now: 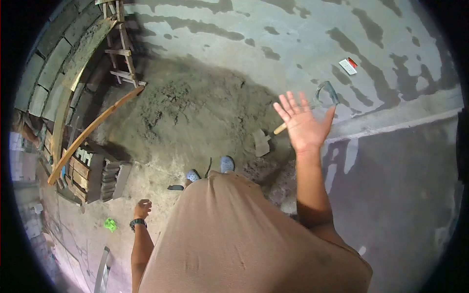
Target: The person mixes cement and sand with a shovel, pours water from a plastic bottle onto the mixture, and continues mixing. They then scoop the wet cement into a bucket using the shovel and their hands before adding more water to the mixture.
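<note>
R hand (303,124) is raised, arm straight out, palm open w/ fingers spread wide, holding nothing. L hand (142,209) hangs low by the hip, fingers loosely curled, nothing visible in it; black watch (138,223) on the wrist. Nearest the R hand: a trowel (266,139) on the edge of the mortar pile (190,112), flat grey blade, pale wooden handle; long axis runs diagonally, handle pointing up-right toward the R hand. Pile is rough, damp, grey. Concrete floor (293,39) is blotchy w/ wet patches.
</note>
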Demonstrator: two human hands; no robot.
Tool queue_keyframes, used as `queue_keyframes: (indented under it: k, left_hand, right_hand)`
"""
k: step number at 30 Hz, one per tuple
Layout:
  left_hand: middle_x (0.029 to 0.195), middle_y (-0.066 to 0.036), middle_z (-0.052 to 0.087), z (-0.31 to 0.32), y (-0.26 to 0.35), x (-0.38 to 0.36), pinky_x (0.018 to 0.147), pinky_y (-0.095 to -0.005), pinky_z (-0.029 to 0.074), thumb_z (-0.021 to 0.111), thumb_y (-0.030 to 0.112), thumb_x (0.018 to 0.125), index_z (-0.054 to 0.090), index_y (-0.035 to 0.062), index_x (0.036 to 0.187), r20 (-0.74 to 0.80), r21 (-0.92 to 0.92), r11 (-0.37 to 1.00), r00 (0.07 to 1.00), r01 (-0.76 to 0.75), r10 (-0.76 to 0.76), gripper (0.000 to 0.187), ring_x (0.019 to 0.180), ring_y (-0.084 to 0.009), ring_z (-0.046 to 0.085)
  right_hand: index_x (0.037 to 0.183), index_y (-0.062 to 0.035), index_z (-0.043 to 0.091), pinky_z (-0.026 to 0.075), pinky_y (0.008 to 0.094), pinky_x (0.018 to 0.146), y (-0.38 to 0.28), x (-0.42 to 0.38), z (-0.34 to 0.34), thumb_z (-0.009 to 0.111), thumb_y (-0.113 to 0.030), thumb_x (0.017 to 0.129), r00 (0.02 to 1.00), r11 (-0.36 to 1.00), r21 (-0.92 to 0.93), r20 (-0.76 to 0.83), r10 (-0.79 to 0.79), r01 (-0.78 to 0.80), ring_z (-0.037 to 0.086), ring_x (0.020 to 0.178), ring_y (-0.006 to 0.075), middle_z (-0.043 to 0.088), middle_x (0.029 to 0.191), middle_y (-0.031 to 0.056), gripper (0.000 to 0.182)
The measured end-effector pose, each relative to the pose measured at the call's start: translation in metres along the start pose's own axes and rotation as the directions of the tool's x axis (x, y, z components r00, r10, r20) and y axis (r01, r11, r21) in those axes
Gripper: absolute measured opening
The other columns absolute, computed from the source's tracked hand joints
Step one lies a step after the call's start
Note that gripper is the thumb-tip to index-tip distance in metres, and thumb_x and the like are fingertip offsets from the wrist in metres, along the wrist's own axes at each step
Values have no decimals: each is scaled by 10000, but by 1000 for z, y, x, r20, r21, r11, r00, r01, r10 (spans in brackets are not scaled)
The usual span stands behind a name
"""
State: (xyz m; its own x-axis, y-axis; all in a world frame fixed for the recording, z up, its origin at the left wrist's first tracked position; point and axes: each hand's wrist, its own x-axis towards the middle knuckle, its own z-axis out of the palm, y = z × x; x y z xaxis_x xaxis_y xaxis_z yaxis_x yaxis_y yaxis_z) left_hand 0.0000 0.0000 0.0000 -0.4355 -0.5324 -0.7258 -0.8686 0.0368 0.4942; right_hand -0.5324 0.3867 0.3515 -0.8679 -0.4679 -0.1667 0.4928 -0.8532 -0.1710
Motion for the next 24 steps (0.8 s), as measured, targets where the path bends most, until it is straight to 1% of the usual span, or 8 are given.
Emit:
queue_keyframes:
  k: [2, 3, 4, 6, 11, 18, 21, 24]
  left_hand:
    - [928, -88, 730, -20, -12, -20, 577, -324, 528, 681, 316, 885, 633, 81, 1218, -60, -153, 973, 982, 171, -182, 410, 723, -175, 692]
    - [928, -88, 730, 62, 11, -7, 577, -324, 528, 681, 316, 885, 633, 81, 1218, 1, -204, 962, 983, 182, -186, 410, 723, -175, 692]
    - [910, -78, 724, 62, 14, -5, 564, -318, 518, 681, 316, 887, 641, 77, 1195, 0, -238, 960, 989, 146, -151, 391, 715, -163, 683]
    - [883, -70, 715, 25, 5, -33, 546, -309, 504, 684, 320, 892, 654, 69, 1157, -55, -228, 965, 988, 128, -144, 366, 709, -151, 673]
    - [909, -119, 730, 30, 48, -48, 669, -335, 544, 693, 328, 885, 651, 21, 1188, -171, -144, 986, 979, 87, -111, 432, 743, -195, 690]
    - [1013, -196, 732, 38, 105, -85, 836, -384, 545, 686, 370, 901, 641, 26, 1215, -235, 42, 998, 971, -38, 47, 468, 957, -292, 713]
    - [1024, -190, 730, 39, 135, -114, 841, -400, 544, 680, 380, 908, 645, 58, 1220, -247, 103, 994, 967, -47, 71, 450, 971, -320, 707]
    - [1039, -158, 734, 39, 154, -138, 847, -392, 546, 675, 332, 933, 631, 60, 1218, -200, 154, 987, 980, 43, -11, 396, 964, -298, 709]
  right_hand:
    - [1519, -25, 285, 256, 616, 1171, -38, 16, -24, 513, -516, 988, 999, 867, -497, -5, -40, 32, 346, 1425, 358, 347, 1550, 178, 758]
    - [1411, -9, 458, 359, 508, 1120, -135, 53, -43, 559, -387, 1003, 928, 145, -961, 177, -328, 234, 508, 1260, 279, 550, 1353, 145, 565]
    - [1305, -3, 565, 420, 430, 1037, -123, 43, 6, 659, -279, 959, 694, -127, -948, 303, -653, 293, 563, 1143, 240, 615, 1217, 115, 453]
    - [1225, 10, 623, 401, 408, 1041, -201, 77, -55, 792, -225, 848, 394, -781, -599, 770, -501, 177, 543, 1193, 286, 613, 1263, 151, 475]
    - [1314, 20, 568, 435, 381, 1026, -264, 122, -123, 725, -411, 896, 851, -495, -868, 294, -435, 47, 596, 1153, 275, 640, 1239, 144, 621]
    - [1168, 9, 644, 480, 296, 718, -227, 162, -162, 716, -382, 922, 802, 114, -969, 112, -586, 219, 591, 802, 153, 656, 960, 61, 469]
    - [1190, 94, 617, 492, 339, 808, -214, 183, -187, 767, -383, 878, 831, -91, -994, 1, -556, -60, 635, 849, 206, 680, 1040, 135, 590]
    - [957, -3, 690, 456, 276, 657, -53, 130, -109, 757, -318, 894, 918, -159, -977, 191, -348, 143, 545, 701, 116, 637, 845, 26, 328]
